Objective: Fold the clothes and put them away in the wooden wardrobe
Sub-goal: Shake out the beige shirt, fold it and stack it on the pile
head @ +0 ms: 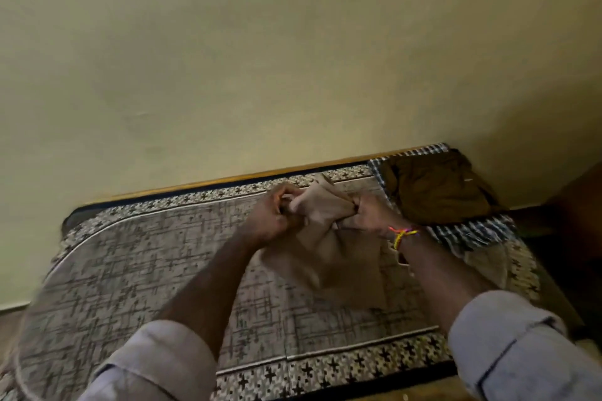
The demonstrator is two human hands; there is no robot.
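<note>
A beige garment [321, 251] hangs bunched between both hands above the patterned bed cover [130, 270]. My left hand [272, 218] grips its upper left part. My right hand [366, 213], with a coloured thread band at the wrist, is closed on its upper right part. The cloth's lower part drapes down onto the cover. At the far right a dark brown garment [439, 189] lies crumpled on a black-and-white checked cloth [472, 231]. No wardrobe is in view.
The bed stands against a plain pale yellow wall [260, 58], with a wooden frame edge [228, 181] along it. Another beige cloth [488, 265] lies under the checked one at the right. To the right of the bed the space is dark.
</note>
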